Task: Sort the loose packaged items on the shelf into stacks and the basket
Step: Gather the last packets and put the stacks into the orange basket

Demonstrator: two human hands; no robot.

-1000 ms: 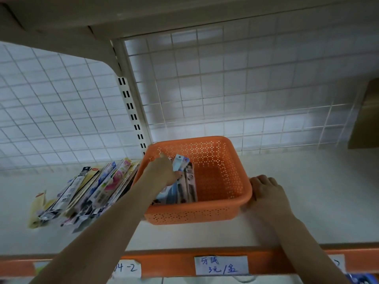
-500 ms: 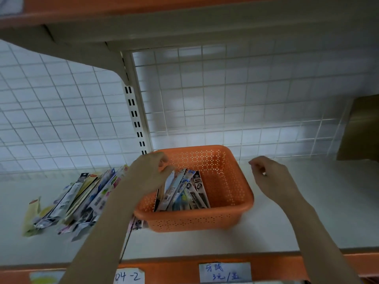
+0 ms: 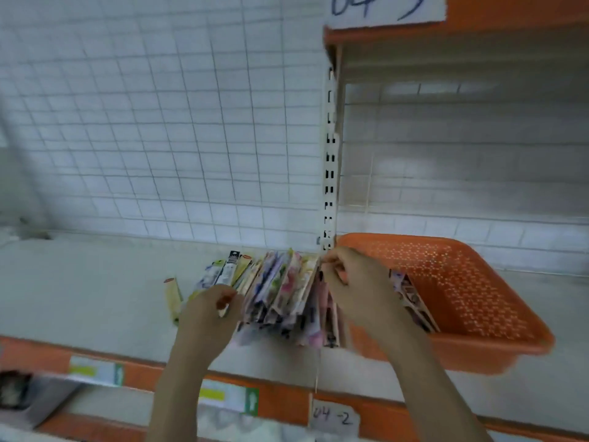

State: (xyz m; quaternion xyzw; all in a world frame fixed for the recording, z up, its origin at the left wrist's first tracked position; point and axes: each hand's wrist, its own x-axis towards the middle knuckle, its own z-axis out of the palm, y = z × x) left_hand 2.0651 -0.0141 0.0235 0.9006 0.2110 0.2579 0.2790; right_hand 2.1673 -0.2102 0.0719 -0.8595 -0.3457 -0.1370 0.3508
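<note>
A fanned pile of long flat packets (image 3: 280, 288) lies on the white shelf, just left of the orange perforated basket (image 3: 459, 301). My left hand (image 3: 212, 317) sits at the pile's near left end, fingers curled round a packet with a red tip. My right hand (image 3: 353, 282) is at the pile's right edge beside the basket rim, fingers curled on the top ends of packets there. Several packets (image 3: 411, 298) lie inside the basket, partly hidden by my right forearm. One yellow packet (image 3: 173, 298) lies apart at the left.
The white shelf (image 3: 79, 282) stretches to the left of the pile. A wire grid wall (image 3: 159, 138) stands behind. A slotted upright post (image 3: 330, 161) rises at the basket's back left corner. The orange front edge carries a label "04-2" (image 3: 333, 419). An upper shelf (image 3: 462, 36) hangs over the basket.
The view has swung left. My left hand moved out of the basket to the pile's left end. My right hand crossed from the basket's right side to the pile's right edge.
</note>
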